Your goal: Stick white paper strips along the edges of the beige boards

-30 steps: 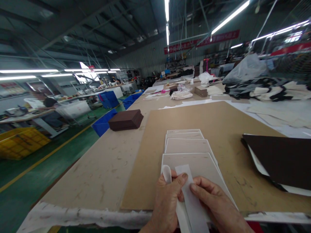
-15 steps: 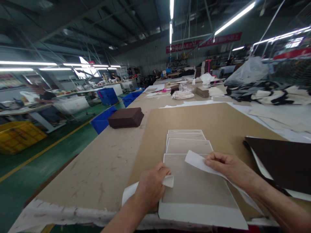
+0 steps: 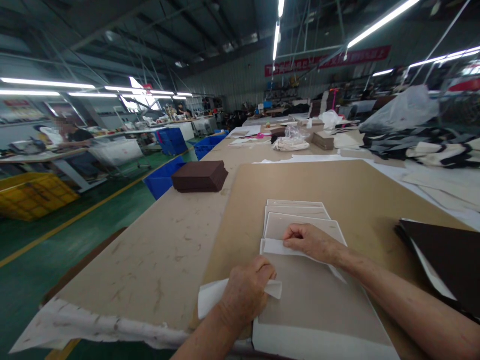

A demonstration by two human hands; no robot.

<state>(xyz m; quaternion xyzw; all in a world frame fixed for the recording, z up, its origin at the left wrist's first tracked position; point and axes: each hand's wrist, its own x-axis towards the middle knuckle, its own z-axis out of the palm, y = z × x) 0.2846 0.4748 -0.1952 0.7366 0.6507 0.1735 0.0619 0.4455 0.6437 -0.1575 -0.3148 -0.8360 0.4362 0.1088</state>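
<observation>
Works at a broad table (image 3: pixel 150 250), over a tan board (image 3: pixel 382 200) lying on it. Faces a stepped stack (image 3: pixel 279 225) with the nearest pale panel (image 3: pixel 318 295) uppermost. Rests the left hand (image 3: pixel 245 290) over that panel's left edge, with fingers folded round a white band (image 3: pixel 213 298). Holds the right hand (image 3: pixel 315 242) at the panel's far edge, nearer of the 2 to the white strip (image 3: pixel 272 247). Pinches that strip between thumb and fingertips, with its long axis crosswise: 1 end left of the fingers at the far left corner, the other slanting right and nearer. Cannot tell about full contact with the panel.
</observation>
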